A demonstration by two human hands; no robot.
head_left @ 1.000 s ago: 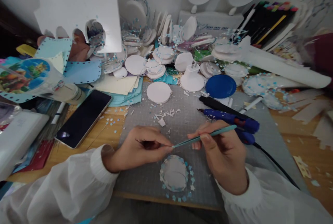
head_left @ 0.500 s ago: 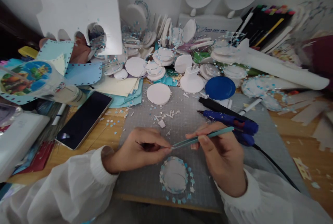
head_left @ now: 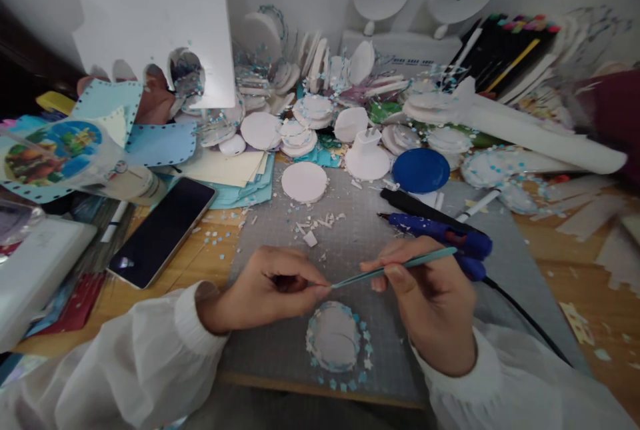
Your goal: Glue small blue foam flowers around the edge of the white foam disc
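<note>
My right hand grips a pair of teal tweezers, their tips pointing left. The tips meet the thumb and forefinger of my left hand, which is closed in a pinch. Whatever lies between those fingertips is too small to make out. Just below the tweezer tips, a round white disc rests on the grey cutting mat. A string of small blue and white stars runs around its rim and beside it.
A blue glue gun with a black cable lies right of centre. Behind it sits a blue lid. A plain white disc and white scraps are ahead. A phone lies left; decorated discs pile up at the back.
My right hand has shifted slightly right, and the tweezers lie a little flatter, their tips looking closer together. My left hand keeps its pinch almost in place.
</note>
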